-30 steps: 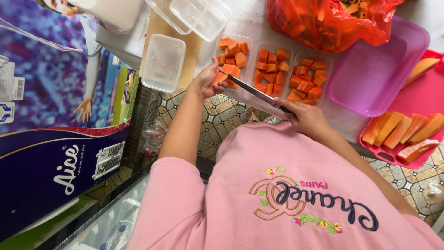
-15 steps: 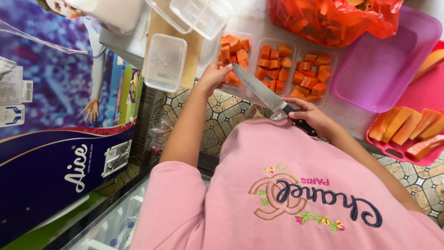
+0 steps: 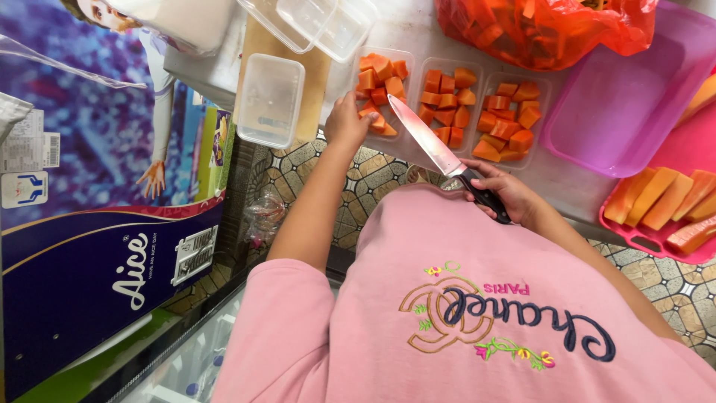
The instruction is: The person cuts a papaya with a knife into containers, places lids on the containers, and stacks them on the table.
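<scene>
Papaya cubes (image 3: pixel 377 93), judged soft, slippery and best pinched lightly by their sides, are touched in the leftmost clear tray (image 3: pixel 403 56) on the counter (image 3: pixel 418 30) by the left hand (image 3: pixel 344 121), while a knife (image 3: pixel 440 153) is gripped by its black handle in the right hand (image 3: pixel 507 195).

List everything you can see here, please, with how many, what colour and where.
fruit tubs: three, clear, filled with orange cubes, centre top.
empty tub: one, clear, left of the filled ones.
stacked tubs: at least two, clear, top edge.
bag: one, red-orange, full of fruit pieces, top right.
basin: one, purple, right.
tray: one, pink, holding orange fruit slices, far right.
box: one, blue and purple, left.
knife: one, silver blade, black handle.
left hand: at the leftmost filled tub.
right hand: gripping the knife handle.
</scene>
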